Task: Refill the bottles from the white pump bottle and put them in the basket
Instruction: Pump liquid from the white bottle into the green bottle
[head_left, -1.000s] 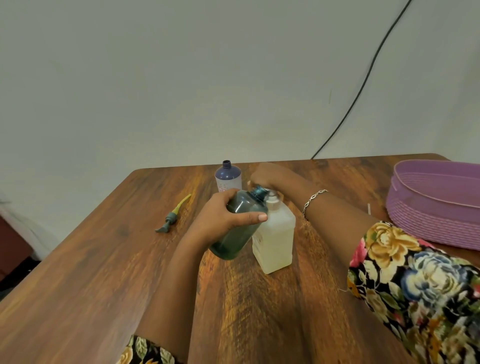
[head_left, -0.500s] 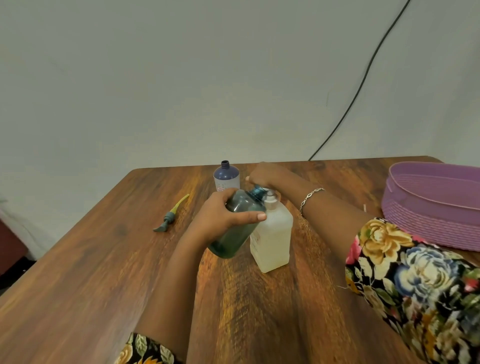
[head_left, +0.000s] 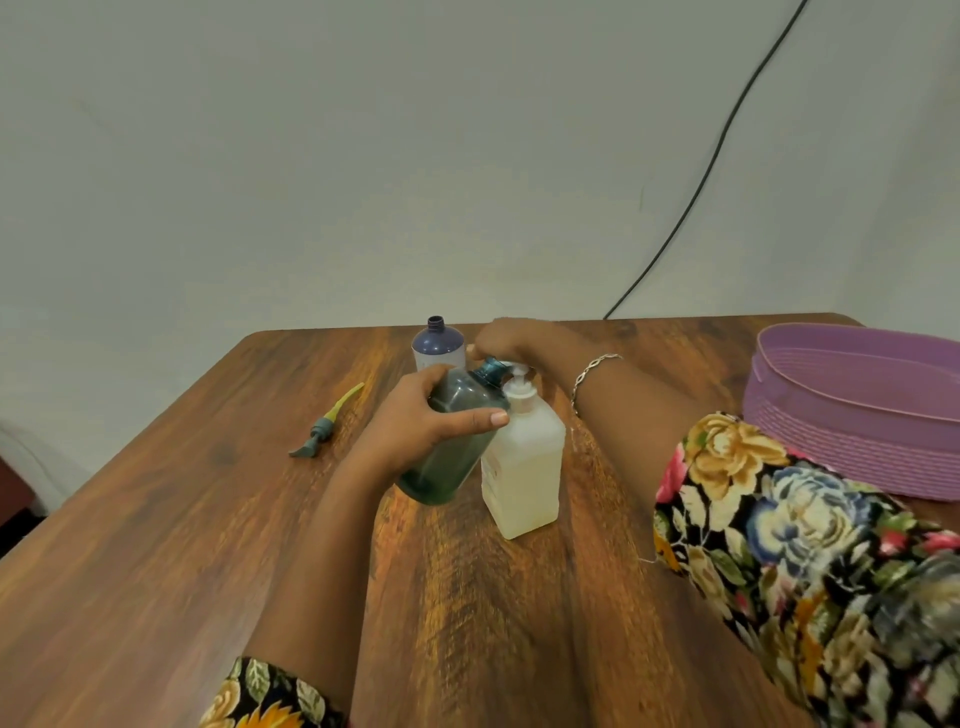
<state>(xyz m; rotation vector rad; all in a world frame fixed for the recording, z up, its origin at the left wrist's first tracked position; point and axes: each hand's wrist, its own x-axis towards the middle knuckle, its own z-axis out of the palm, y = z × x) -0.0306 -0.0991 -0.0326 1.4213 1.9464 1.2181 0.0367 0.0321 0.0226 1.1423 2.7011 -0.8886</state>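
**Entry: filling stage, mid-table**

- **Left hand** (head_left: 431, 421): yours, wrapped round the shoulder of the teal bottle (head_left: 452, 457), thumb along the near side and fingers round the far side.
- **Teal bottle:** translucent and uncapped. It is tilted so its neck points up and to the right, with the mouth just beside the pump spout. Its side touches the white pump bottle (head_left: 524, 467). Whether its base rests on the table (head_left: 156, 545) cannot be told.
- **White pump bottle:** upright, centre of the table, holding pale liquid.
- **Right hand** (head_left: 506, 340): yours, over the pump top from the far side, wrist raised. Whether it grips the head or only bears down on it is hidden.
- **Purple bottle** (head_left: 438, 345): uncapped, upright, just beyond both hands, awaiting its turn.
- **Loose pump head** (head_left: 324, 428): lies on the table to the left, its yellow tube pointing away.
- **Basket** (head_left: 852, 415): lilac, at the right edge, well apart from the bottles. Its inside is not visible.

**Handling note (judgement).** The step looks like pumping into the teal bottle.
- Seat its mouth squarely beneath the spout before each stroke.
- Press straight down, slow and full, because no hand holds the white bottle's body and a slanted push could tip it.
- Do not lean the teal bottle hard against it.
- Bring the teal bottle more upright as the level climbs so nothing runs out at the neck.
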